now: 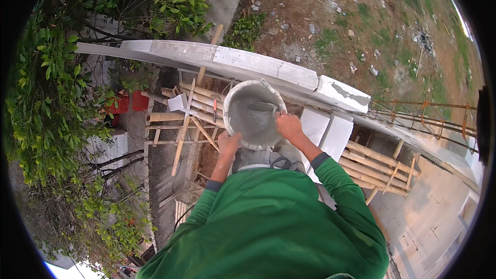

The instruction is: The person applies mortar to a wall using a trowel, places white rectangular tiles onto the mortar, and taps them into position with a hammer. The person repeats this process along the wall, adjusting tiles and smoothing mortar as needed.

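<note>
A round bucket (231, 133) with a mortar-crusted rim is in front of my body, its mouth facing up. Wet grey mortar (248, 126) lines and partly fills it. My left hand (229, 143) is closed on the near left part of the rim. At the right side of the rim, my right hand (290, 126) is closed around the handle end of a trowel (263, 107). The trowel's mortar-coated blade lies inside the bucket, against the mortar. My fingers hide most of its handle.
Beyond the bucket runs a wall of pale blocks (266, 65). Bamboo scaffolding (380, 168) flanks me on both sides, and a hammer (215, 109) lies on the left poles. White blocks (336, 137) stand right of the bucket. Rebar (439, 120) extends at far right; leafy branches (51, 88) crowd the left.
</note>
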Demonstrator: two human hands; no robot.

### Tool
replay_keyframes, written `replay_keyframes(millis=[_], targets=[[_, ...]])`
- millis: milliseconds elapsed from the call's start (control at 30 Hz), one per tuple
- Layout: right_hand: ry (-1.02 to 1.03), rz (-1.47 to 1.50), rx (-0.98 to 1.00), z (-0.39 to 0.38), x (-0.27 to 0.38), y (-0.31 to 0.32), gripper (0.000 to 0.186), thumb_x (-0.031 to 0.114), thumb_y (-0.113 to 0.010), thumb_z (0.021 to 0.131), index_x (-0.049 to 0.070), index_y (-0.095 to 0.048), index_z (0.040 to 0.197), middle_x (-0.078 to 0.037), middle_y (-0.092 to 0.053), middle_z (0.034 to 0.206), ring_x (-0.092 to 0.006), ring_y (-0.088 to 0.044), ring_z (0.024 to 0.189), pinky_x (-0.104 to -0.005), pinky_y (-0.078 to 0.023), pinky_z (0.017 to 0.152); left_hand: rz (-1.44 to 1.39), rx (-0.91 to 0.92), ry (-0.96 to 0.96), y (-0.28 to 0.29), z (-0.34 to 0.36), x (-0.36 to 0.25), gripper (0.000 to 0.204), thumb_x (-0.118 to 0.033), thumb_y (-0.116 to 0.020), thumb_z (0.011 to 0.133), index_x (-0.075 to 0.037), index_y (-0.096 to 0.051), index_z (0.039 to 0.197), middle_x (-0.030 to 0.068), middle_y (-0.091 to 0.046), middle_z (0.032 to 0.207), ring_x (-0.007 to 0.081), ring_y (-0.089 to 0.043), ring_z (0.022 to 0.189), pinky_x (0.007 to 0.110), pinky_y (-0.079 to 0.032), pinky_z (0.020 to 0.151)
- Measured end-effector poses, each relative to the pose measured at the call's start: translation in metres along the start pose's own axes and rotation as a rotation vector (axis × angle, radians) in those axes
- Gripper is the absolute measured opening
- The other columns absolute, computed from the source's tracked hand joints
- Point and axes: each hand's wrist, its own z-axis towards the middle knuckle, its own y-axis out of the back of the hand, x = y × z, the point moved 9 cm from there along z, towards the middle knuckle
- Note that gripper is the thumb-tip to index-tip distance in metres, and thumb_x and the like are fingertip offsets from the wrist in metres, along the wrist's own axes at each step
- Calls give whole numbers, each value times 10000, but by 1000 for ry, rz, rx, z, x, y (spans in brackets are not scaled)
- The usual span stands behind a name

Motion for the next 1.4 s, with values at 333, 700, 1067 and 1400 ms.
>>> replay_keyframes(millis=[333,700,1067,1400], targets=[[-3,177,411,-2,18,4,524,467,-647,907,45,-752,1200,-244,-735,1181,-414,-677,1178,-500,-528,1030,46,-5,1,2,3,6,198,-43,-722,853,10,-732,1043,20,-685,849,101,-643,710,295,-539,572],[-110,406,112,-45,-72,32,580,526,-650,904,50,-749,1219,-236,-737,1184,-419,-665,1171,-491,-527,1012,-158,22,57,9,7,7,239,5,-636,898,39,-662,1133,120,-738,1035,285,-771,912,423,-691,773],[-597,240,-15,-127,-347,50,662,510,-615,924,5,-660,1349,-282,-649,1379,-439,-630,1269,-514,-501,1086,-218,-125,158,49,11,28,288,-14,-664,884,5,-627,1168,110,-703,1067,244,-722,881,413,-659,677],[-460,104,-197,-38,-342,36,569,490,-597,944,11,-700,1235,-266,-711,1224,-423,-683,1153,-529,-539,996,-209,-99,188,57,4,27,350,-39,-672,887,-10,-606,1229,111,-686,1101,286,-709,955,440,-646,753]])
